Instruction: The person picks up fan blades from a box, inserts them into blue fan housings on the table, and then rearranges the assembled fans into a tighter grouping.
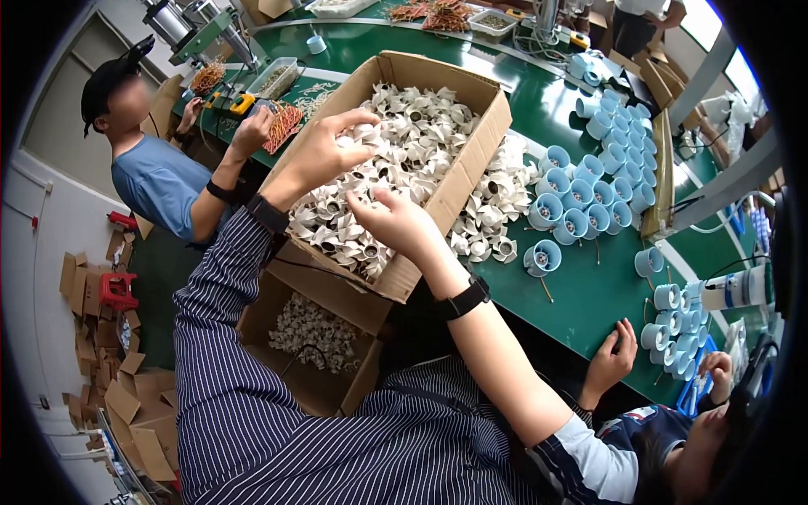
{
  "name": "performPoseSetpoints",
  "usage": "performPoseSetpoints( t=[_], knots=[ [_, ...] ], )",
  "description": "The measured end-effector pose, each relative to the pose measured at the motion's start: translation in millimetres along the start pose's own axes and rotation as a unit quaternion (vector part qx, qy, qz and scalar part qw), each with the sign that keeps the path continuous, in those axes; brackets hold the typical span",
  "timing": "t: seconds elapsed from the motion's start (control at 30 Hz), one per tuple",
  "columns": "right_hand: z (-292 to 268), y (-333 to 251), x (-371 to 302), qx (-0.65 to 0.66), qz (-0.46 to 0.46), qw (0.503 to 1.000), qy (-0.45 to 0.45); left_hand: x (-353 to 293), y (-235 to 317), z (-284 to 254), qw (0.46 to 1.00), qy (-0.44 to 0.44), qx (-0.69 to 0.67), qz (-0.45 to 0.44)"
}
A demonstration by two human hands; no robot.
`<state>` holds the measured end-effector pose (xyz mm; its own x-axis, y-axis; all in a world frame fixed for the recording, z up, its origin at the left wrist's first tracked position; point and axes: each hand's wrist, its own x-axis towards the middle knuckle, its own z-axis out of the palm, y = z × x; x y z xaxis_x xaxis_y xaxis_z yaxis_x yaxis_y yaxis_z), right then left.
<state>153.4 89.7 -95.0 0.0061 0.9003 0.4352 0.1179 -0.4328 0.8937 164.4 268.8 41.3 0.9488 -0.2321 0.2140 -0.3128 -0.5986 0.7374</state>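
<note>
Head view: a green table [585,303] spreads beyond and right of my fingers [353,119]; a carton [471,172] sits under them, blue cups [577,194] to their right. My left hand [324,156] is widely parted, my right hand [400,227] half curled, neither visibly gripping anything. White pieces [429,126] lie just below my fingertips.

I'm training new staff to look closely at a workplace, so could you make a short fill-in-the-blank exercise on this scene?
1. The left hand and right hand are over an open box made of ____.
2. The loose pieces heaped in that box are coloured ____.
3. The cups grouped on the green table are pale ____.
4. The low stool on the floor at the left is ____.

Missing words: cardboard; white; blue; red.
</note>
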Motion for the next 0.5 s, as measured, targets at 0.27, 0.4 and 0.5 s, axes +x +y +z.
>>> performPoseSetpoints(
  t=[0.27, 0.4, 0.5],
  knots=[
    [-51, 47, 46, 0.588, 0.004, 0.676, -0.445, -9, 20, -14, 0.989, -0.021, -0.103, -0.103],
    [-27, 57, 64, 0.604, -0.104, 0.637, -0.467, -16, 40, -14, 0.998, -0.038, -0.031, -0.034],
    [6, 39, 47, 0.644, -0.106, 0.653, -0.384, -11, 51, -16, 0.998, -0.024, -0.044, -0.022]
  ],
)
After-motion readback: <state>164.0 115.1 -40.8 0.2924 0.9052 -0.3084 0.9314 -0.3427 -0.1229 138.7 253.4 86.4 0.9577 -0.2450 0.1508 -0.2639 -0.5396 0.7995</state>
